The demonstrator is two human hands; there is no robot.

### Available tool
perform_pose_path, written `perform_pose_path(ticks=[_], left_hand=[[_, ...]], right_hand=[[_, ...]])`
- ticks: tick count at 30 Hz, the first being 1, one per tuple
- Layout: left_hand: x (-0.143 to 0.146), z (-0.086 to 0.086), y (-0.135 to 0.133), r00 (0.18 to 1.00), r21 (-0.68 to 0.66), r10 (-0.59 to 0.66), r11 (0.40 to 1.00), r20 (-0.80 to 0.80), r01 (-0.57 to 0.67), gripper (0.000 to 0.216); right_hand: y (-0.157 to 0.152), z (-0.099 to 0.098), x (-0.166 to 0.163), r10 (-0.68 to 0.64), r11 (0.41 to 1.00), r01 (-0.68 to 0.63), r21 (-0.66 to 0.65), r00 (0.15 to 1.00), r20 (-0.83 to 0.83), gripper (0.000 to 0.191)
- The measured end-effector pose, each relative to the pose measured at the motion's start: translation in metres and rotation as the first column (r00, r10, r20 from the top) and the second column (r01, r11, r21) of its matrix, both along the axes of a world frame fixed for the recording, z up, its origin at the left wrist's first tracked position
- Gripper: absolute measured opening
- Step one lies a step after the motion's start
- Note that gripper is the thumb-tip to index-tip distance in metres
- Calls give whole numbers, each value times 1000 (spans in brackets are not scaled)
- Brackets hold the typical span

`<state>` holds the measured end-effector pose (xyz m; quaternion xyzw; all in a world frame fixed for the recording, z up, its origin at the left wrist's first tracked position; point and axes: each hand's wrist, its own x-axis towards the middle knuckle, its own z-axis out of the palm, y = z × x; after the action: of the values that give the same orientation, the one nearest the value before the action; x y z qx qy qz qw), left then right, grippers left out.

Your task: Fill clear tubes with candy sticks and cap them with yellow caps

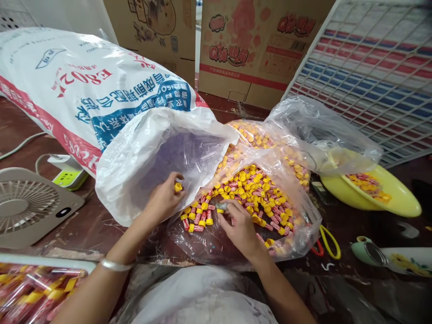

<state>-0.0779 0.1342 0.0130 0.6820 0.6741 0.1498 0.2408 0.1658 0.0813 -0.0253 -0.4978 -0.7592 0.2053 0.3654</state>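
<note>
My left hand (pixel 167 193) is closed at the mouth of a white woven sack (pixel 124 175), a yellow cap (pixel 178 186) showing between its fingers. Whatever is attached below that cap is hidden. Inside the sack lie clear plastic tubes (pixel 202 146). My right hand (pixel 239 225) pinches a small tube (pixel 221 207) with a greyish body and a yellow rim, just above an opened clear plastic bag (pixel 297 238). Many small red-and-white patterned tubes with yellow caps (pixel 249 180) fill this bag. A small cluster of capped tubes (pixel 199 218) lies between my hands.
A fan (pixel 30 207) and a power strip (pixel 69 173) stand at left. At lower left is a tray of filled tubes (pixel 33 292). On the right are a yellow bowl (pixel 401 193), scissors (pixel 329 243) and a white wire rack (pixel 371 81). Cardboard boxes (pixel 256 45) stand behind.
</note>
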Motion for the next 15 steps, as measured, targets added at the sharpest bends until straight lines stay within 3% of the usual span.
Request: perform_pose_path(ticks=[3, 7, 12, 15], left_hand=[[3, 13, -30, 925, -24, -103, 992, 366, 120, 39], [17, 23, -61, 769, -123, -181, 940, 612, 319, 29], [26, 23, -69, 649, -146, -124, 926, 751, 347, 31], [26, 18, -69, 539, -204, -12, 918, 842, 339, 29]], right_hand=[[-3, 15, -7, -81, 992, 34, -121, 914, -399, 15], [-4, 33, -18, -103, 986, 5, -164, 798, -593, 17], [-9, 47, -17, 141, 981, -179, -72, 921, -363, 18], [-15, 44, -13, 276, 961, -270, 60, 948, -156, 47]])
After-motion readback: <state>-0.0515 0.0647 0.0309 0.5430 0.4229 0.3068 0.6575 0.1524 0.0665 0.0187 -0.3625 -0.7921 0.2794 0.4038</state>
